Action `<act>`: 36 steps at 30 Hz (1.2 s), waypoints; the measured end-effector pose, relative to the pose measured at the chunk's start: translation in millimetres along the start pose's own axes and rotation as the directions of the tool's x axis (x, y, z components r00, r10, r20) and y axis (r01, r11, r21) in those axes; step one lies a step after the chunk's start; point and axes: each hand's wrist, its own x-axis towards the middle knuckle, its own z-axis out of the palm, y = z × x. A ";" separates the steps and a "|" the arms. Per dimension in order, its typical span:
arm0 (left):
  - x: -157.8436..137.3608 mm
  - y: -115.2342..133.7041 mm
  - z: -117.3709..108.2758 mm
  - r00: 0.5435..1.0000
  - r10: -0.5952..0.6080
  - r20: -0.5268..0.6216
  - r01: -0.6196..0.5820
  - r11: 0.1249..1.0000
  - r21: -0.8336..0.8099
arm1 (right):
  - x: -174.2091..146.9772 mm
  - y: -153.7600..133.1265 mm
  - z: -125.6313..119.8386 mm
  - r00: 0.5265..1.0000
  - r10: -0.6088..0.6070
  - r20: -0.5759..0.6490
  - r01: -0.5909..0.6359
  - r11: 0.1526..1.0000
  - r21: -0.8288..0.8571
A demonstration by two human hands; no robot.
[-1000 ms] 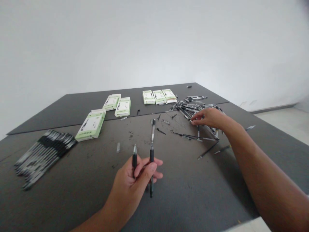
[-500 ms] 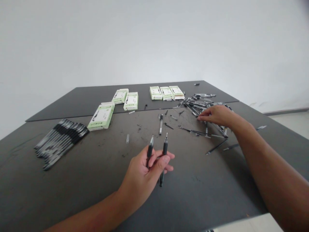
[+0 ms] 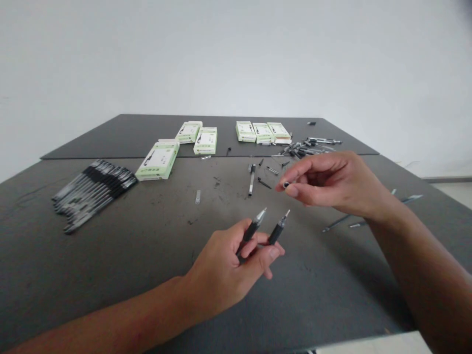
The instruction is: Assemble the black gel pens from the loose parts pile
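1. Fingers (image 3: 300, 168) and thumb of my right hand (image 3: 334, 179) pinched a small round piece (image 3: 286, 185), dark-rimmed and end-on to me; whether it was a whole cap, I couldn't tell.
2. My left hand (image 3: 236, 263) closed around a silver-tipped pen (image 3: 252, 230) tucked among its fingers and a slim-tipped pen (image 3: 276, 233) between thumb and fingers. Both pointed away from me, leaning right, their back ends hidden.
3. Everything I held hung over the near half of the table (image 3: 147, 275), the piece near the slim tip but apart from it.
4. Working well here, I judged, meant a light pinch on so small a piece, a firm thumb on the slim-tipped pen, and both points kept off my skin and off each other.
5. Toward the left edge lay a row of pens (image 3: 96, 189), well apart from my left wrist, so that side gave me the most room.
6. Beyond my hands were a loose cap (image 3: 251, 181) and, toward the far edge, green-and-white boxes (image 3: 158, 160).
7. My right side was tighter: the pen pile (image 3: 313, 146) sat behind my knuckles, a thin tube (image 3: 336, 223) lay near my wrist, and my forearm crossed toward the near right edge.
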 end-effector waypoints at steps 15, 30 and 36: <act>-2.1 10.6 -1.5 0.951 -0.162 0.262 0.159 0.987 0.031 | -9.1 -18.2 -11.1 0.958 -0.048 0.282 0.050 0.999 0.000; 3.4 10.3 -0.5 0.969 -0.112 0.220 0.122 0.992 -0.034 | -12.7 -8.2 -38.4 0.931 0.109 0.349 -0.071 0.990 -0.119; 3.9 3.7 -1.7 0.984 -0.069 0.165 0.089 0.990 -0.113 | -15.3 -10.6 -41.8 0.920 0.097 0.381 -0.046 0.989 -0.141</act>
